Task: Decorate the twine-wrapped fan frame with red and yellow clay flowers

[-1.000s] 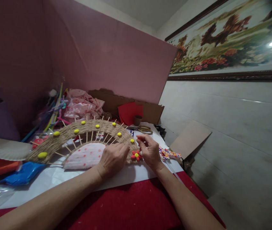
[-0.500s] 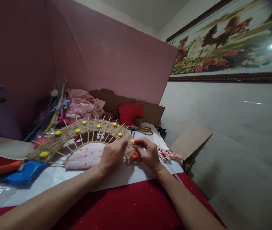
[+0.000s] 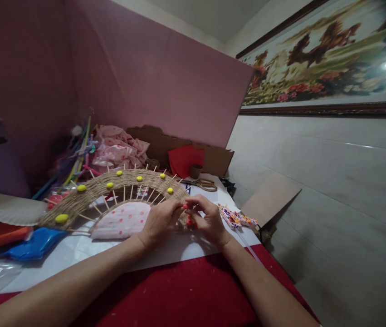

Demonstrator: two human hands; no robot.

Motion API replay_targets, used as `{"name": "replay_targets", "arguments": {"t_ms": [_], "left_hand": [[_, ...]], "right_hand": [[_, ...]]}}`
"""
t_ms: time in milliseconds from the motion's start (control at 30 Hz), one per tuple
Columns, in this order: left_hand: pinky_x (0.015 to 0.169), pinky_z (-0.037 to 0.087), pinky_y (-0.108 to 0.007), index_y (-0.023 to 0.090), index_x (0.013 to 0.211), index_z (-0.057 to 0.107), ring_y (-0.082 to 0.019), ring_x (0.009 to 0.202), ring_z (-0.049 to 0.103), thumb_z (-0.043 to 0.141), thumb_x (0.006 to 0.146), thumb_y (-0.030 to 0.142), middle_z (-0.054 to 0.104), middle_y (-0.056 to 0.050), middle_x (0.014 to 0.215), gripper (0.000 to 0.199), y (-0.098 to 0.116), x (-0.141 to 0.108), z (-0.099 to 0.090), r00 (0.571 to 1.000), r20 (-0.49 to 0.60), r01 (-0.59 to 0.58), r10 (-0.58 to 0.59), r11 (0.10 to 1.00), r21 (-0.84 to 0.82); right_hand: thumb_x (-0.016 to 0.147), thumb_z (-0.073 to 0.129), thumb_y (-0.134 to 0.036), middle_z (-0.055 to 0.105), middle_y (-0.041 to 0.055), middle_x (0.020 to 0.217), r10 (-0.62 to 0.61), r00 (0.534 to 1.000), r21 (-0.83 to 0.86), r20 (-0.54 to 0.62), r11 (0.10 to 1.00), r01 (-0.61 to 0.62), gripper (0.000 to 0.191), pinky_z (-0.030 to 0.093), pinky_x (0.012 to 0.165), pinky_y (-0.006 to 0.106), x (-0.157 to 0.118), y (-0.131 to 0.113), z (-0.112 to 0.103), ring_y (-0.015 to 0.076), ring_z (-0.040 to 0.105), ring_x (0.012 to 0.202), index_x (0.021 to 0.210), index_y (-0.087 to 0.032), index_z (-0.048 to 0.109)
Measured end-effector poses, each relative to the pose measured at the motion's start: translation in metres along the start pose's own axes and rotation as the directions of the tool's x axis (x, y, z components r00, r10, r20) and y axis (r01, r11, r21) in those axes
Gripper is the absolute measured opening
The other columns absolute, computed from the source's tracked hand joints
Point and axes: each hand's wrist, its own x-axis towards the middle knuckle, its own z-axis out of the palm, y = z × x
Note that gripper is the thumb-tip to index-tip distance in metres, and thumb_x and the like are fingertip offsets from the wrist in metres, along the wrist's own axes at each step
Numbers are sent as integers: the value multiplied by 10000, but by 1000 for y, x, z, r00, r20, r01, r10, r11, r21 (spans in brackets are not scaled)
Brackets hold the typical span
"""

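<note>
Basically, the twine-woven arch (image 3: 128,178) lies on the white sheet (image 3: 72,255), its right end beneath both hands: right (image 3: 210,219) pinching a red clay-like bit (image 3: 185,206), left (image 3: 160,220) curled close beside, grip unclear. Looks partway: seven visible yellow discs (image 3: 61,219) lack red surrounds; red pieces (image 3: 190,223) show only rightmost. Sheet lettering (image 3: 188,188) unreadable.

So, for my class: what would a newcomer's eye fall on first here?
Probably the twine-woven arch dotted with bright yellow discs, curving across the table over a spotted half-round of fabric. Next, the left hand and right hand, nearly meeting at the arch's right end, with a small red piece at their fingertips. Then the framed horse picture, high on the right wall.
</note>
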Motion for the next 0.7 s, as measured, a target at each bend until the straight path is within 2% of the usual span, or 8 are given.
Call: {"name": "replay_targets", "arguments": {"t_ms": [133, 433, 533, 700], "left_hand": [[645, 409, -258, 163, 887, 615, -156, 713, 569, 385, 912, 268, 638, -43, 793, 254, 0, -1, -1, 1000, -17, 13, -14, 999, -31], [615, 391, -248, 164, 822, 607, -146, 670, 550, 431, 892, 296, 622, -31, 742, 231, -1, -3, -1, 999, -22, 38, -40, 997, -62], [619, 393, -249, 170, 839, 609, -146, 674, 554, 425, 894, 323, 624, -29, 750, 245, 1, -3, -2, 998, -19, 56, -58, 996, -75], [616, 388, -249, 173, 824, 615, -148, 674, 558, 415, 897, 337, 627, -28, 744, 268, 1, -2, -2, 997, -4, 74, -74, 996, -57]], "right_hand": [[803, 546, -140, 590, 30, 792, 0, 1000, 10, 14, 1000, 0, 112, 481, 649, 266, 1, 0, -1, 151, 572, 728, 846, -201, 630], [775, 595, -145, 590, 30, 797, -8, 1000, -9, 14, 1000, 9, 139, 473, 634, 265, 1, -1, 0, 146, 557, 707, 903, -190, 625], [785, 585, -146, 589, 28, 776, -16, 1000, -21, 13, 1000, 16, 91, 470, 637, 269, 1, -1, 0, 148, 555, 710, 853, -190, 627], [777, 568, -104, 583, 23, 773, -34, 999, -13, -1, 999, 34, 114, 472, 649, 269, 1, -1, 0, 150, 559, 733, 823, -195, 618]]}}
